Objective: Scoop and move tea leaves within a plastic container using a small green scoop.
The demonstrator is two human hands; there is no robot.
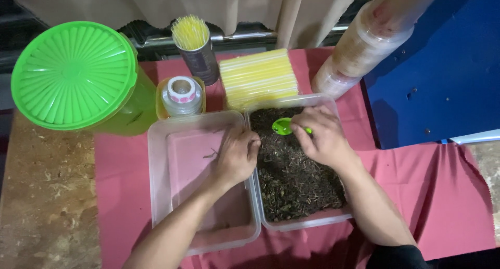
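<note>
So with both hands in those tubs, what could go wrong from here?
The right hand holds a small green spoon over the tub of dark dried leaves; a loaded spoon could scatter bits onto the pink cloth. The left hand rests at the shared rims, so pressing there might tip the nearly empty clear tub.

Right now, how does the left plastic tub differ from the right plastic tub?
The left tub is almost empty, with only a few bits on its bottom; the right tub is filled with dark dried leaves. The left hand rests over the left tub's right edge; the right hand holds a green spoon over the right tub. Both are clear, rectangular, lidless, and side by side on the red cloth.
</note>
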